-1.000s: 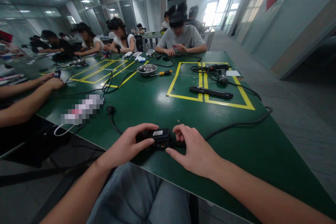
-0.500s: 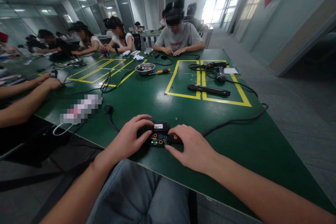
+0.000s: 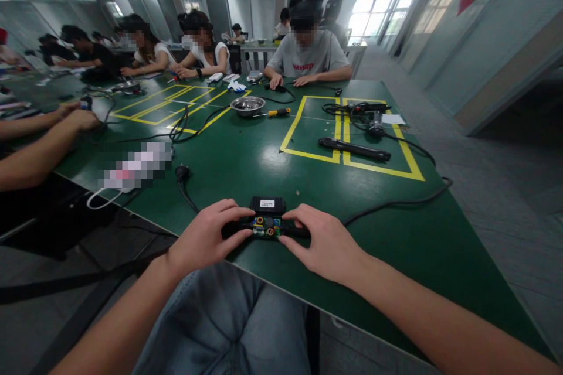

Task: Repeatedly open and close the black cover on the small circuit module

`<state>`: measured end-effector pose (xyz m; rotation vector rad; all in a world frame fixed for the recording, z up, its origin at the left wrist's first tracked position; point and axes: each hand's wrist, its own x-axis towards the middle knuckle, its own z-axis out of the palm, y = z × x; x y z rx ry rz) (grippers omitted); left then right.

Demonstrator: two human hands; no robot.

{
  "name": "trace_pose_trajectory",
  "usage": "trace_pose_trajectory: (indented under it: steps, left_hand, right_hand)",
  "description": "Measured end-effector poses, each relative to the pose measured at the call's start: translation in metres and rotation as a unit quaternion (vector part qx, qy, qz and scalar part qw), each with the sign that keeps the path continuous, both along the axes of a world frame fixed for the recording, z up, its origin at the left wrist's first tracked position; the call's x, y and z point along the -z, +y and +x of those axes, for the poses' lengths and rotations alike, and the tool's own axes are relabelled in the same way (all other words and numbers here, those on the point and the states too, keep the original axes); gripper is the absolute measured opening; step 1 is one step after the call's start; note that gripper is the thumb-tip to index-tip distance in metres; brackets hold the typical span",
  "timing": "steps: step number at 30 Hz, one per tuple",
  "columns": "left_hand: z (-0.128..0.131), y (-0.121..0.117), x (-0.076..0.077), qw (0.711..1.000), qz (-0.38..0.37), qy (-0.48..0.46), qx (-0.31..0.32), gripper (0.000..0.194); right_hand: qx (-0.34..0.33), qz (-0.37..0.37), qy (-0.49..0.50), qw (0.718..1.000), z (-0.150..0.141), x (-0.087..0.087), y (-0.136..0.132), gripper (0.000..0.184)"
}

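A small circuit board (image 3: pixel 267 227) with copper-coloured coils lies near the table's front edge, black cables leading off at both ends. My left hand (image 3: pixel 215 229) pinches its left end, thumb on the near side and fingers on the far side. At the other end, my right hand (image 3: pixel 323 240) grips it the same way, fingers curled around the cable end. Just behind the board rests a black plastic cover (image 3: pixel 268 205) with a white label; neither hand appears to hold it.
A black plug (image 3: pixel 182 173) stands left of my hands, near a blurred-out power strip (image 3: pixel 136 167). Farther back are a metal bowl (image 3: pixel 247 106), a screwdriver (image 3: pixel 278 112) and a black bar-shaped tool (image 3: pixel 354 149) on yellow tape. A co-worker's arms (image 3: pixel 48 140) reach in from the left.
The black cover came off the circuit board and now lies behind it. My left hand let go of the cover and moved down to the board's left end. My right hand stayed close to the board.
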<state>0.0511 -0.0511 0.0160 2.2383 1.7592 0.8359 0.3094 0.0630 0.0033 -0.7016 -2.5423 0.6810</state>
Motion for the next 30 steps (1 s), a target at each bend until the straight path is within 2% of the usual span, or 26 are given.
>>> trace_pose_trajectory:
  steps: [2,4,6,8,15,20,22,26,30]
  left_hand:
    - [0.001,-0.001,-0.002,1.000,0.002,-0.020,-0.012,0.020]
    - [0.001,-0.002,-0.005,0.999,0.001,-0.042,-0.009,0.010]
    - [0.000,-0.002,-0.008,0.998,0.001,-0.056,0.009,0.012]
    - [-0.003,-0.001,-0.013,0.998,0.000,-0.052,0.028,0.016]
    - [0.002,0.013,-0.034,0.996,-0.008,0.083,0.030,0.017]
    - [0.015,0.037,-0.026,0.996,0.018,0.080,0.031,0.032]
    - [0.016,0.040,-0.023,0.996,0.021,0.076,0.028,0.034]
    - [0.010,0.021,-0.026,0.998,0.029,0.044,-0.023,0.024]
    - [-0.002,-0.002,-0.022,1.000,-0.010,0.005,0.007,0.017]
  right_hand:
    - [-0.003,0.001,0.011,1.000,0.001,-0.001,0.000,0.027]
    - [-0.012,-0.002,0.025,1.000,0.003,-0.003,0.001,0.019]
    - [-0.027,-0.003,0.038,0.999,0.004,-0.004,0.003,0.011]
    - [-0.041,0.002,0.043,0.998,0.005,-0.004,0.005,0.012]
    - [-0.038,0.028,0.012,0.999,0.006,-0.005,0.008,0.013]
    - [-0.051,0.027,0.010,0.998,0.006,-0.004,0.008,0.011]
    - [-0.052,0.017,0.010,0.998,0.006,-0.003,0.008,0.014]
    - [-0.043,0.005,0.011,0.999,0.006,-0.003,0.007,0.018]
    - [-0.046,0.016,0.014,0.999,0.006,-0.004,0.006,0.015]
